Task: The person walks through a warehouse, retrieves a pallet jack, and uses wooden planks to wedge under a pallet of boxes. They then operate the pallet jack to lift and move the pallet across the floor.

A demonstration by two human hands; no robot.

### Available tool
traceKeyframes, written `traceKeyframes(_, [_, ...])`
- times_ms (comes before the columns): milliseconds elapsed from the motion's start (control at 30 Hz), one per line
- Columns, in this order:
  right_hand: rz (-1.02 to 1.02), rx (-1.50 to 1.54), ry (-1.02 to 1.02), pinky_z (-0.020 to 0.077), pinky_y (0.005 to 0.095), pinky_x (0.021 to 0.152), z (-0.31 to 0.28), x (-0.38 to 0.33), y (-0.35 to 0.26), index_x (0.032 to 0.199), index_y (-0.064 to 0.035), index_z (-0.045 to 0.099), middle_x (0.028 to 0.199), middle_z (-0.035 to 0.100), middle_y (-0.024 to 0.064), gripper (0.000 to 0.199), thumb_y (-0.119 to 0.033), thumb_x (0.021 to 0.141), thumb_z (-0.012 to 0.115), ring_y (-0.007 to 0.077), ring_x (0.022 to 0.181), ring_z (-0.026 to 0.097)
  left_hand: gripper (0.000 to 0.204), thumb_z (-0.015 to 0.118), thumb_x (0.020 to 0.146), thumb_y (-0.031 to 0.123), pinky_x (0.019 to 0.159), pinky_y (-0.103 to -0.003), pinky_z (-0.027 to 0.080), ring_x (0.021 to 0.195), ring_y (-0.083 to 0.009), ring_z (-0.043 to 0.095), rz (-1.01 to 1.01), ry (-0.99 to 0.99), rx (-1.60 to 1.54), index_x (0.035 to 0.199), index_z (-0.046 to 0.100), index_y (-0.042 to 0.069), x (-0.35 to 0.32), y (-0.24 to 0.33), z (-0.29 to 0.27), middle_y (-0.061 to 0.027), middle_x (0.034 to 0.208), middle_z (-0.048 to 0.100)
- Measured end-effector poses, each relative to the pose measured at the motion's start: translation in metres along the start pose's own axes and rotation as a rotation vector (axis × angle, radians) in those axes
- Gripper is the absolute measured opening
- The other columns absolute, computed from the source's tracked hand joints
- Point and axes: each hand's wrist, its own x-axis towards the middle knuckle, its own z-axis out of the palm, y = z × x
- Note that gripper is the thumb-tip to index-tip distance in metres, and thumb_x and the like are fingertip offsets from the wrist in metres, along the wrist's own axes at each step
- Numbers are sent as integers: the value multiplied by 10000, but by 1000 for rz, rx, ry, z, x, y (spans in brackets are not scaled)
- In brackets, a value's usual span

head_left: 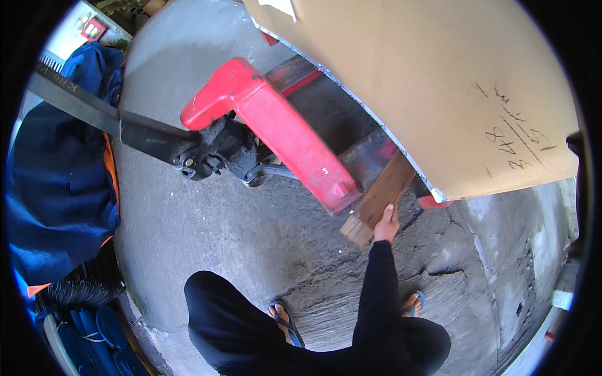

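Note:
My right hand (386,226) grips a brown wooden plank (384,194) by its near end, with the thumb on top and the other fingers hidden at its side or underneath. The plank slants away from me, and its far end passes out of sight under the edge of a large cardboard box (439,81). Just left of the plank is the red body of a pallet jack (282,135), whose black handle (150,138) reaches toward the upper left. My left hand is out of the picture.
Rough, cracked concrete floor (207,232) lies around my sandalled feet. At the left, a dark blue cover (63,188) with orange edging drapes over something. Below it are a black coil (88,285) and blue rolled items (100,338). A red fork tip (433,201) shows under the box corner.

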Motion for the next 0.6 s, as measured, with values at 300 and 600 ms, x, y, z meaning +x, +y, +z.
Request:
traceKeyframes(300, [6, -68, 7, 423, 391, 1040, 15, 80, -25, 1332, 80, 533, 1303, 581, 292, 688, -514, 1003, 423, 402, 1225, 563, 880, 566, 760, 556, 1066, -589, 313, 1243, -452, 424, -20, 24, 22, 1381, 259, 12, 0, 1, 11, -277, 1334, 378])
traceKeyframes(600, [45, 101, 38, 411, 350, 1050, 36, 98, -22, 1389, 76, 473, 1355, 562, 260, 621, -409, 1004, 504, 327, 1253, 558, 801, 595, 771, 486, 1057, -574, 335, 1218, -427, 459, -56, 27, 43, 1350, 321, 7, 9, -3, 24, -254, 1298, 432])
